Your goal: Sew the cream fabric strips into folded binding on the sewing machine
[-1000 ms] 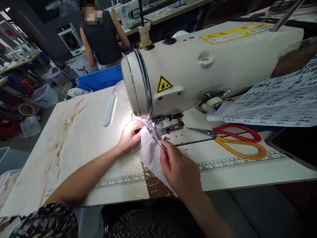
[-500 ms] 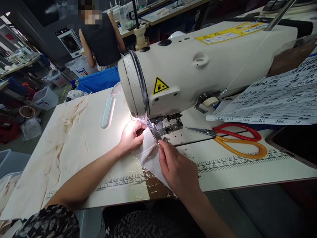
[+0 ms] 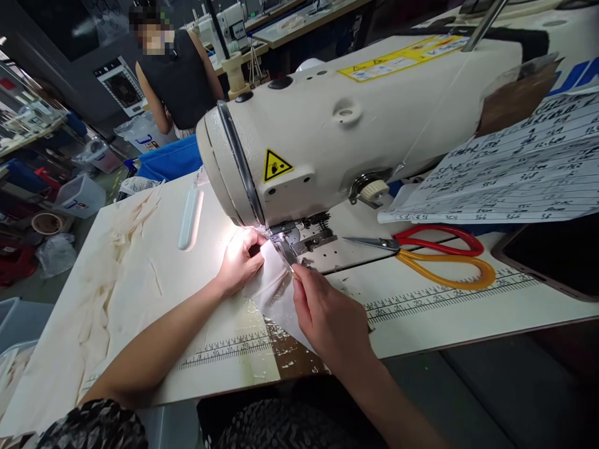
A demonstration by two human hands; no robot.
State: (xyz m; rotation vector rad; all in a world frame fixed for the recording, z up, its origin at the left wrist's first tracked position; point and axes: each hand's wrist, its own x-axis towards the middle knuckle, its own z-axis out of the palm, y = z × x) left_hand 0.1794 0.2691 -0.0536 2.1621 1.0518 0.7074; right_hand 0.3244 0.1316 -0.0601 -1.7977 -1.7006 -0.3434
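Under the head of a white sewing machine, a thin white fabric lies by the lit needle area. My left hand is closed on the fabric's upper left edge, thumb and fingers pinched together beside the presser foot. From the right, my right hand grips slim metal tweezers, their tips pointing at the presser foot and touching or just above the fabric. The exact contact at the tips is too small to tell. Right of the needle plate lie scissors with one red and one yellow handle.
Handwritten sheets hang at the right, above a dark phone. Pale fabric pieces lie along the table's left side. A printed ruler runs along the front edge. Beyond the table stands another person by a blue cloth bin.
The whole view has shifted, so the machine appears further left. Both hands keep about the same place at the needle, still holding the fabric and the tweezers.
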